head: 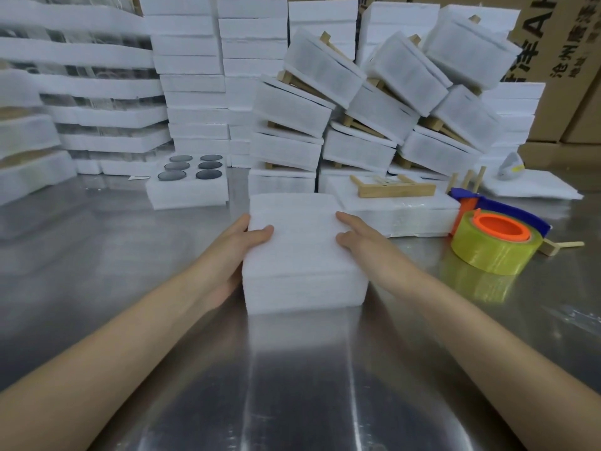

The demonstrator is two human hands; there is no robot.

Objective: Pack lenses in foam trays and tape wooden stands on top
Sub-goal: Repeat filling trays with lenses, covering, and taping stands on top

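1. Holding the foam stack (299, 242) between both hands, I have it mid-table (130, 255), well in from the near edge. My left hand (242, 245) clasps its left side and my right hand (361, 242) its right, thumbs on top.
2. The wooden stand (392, 187) lies beyond and rightward, atop another foam pack (400, 213), long axis running left to right.
3. My right hand is nearer it, I judge; the tape roll (494, 245) sits toward that right edge too.
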